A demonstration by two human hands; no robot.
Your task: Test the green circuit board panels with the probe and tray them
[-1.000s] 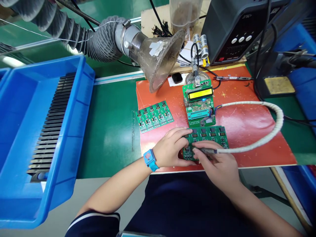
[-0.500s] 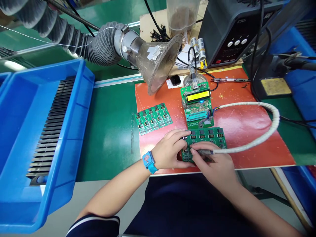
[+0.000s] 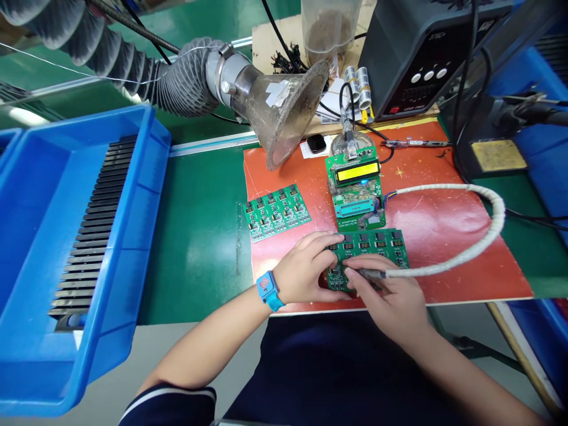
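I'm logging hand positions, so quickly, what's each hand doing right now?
Left hand: partly curled, holding the near circuit board at its left end.
Right hand: closed on a dark probe joined to the white cable.

programmer board [image 3: 355,190] behind circuit panel [image 3: 371,248]

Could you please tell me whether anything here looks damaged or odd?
Yes: the green circuit board with the yellow rectangular screen has brownish residue below that screen, unlike the cleaner green five-display board at left.
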